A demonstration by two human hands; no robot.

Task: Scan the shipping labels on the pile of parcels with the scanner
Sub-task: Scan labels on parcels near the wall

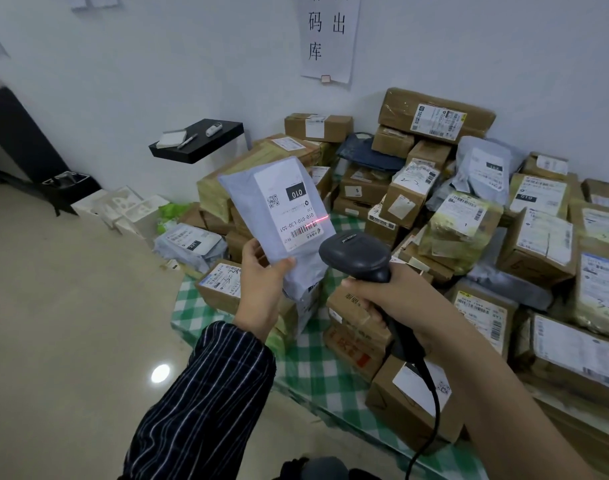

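My left hand (261,271) pinches the lower edge of a grey poly-mailer parcel (247,206) and holds it up, its white shipping label (289,202) facing me. My right hand (396,296) grips the handle of a dark grey barcode scanner (355,252), whose head points at the label from the right. A red scan line (317,222) falls across the label's right edge, just above the barcode (301,232). The scanner's black cable (431,424) hangs down below my right wrist.
A pile of brown cardboard parcels (434,116) and grey bags (483,168) lies on a green checked cloth (310,372) along the wall. A black shelf (195,142) with a pen and notepad juts from the wall. White foam trays (123,209) sit on the beige floor (71,323).
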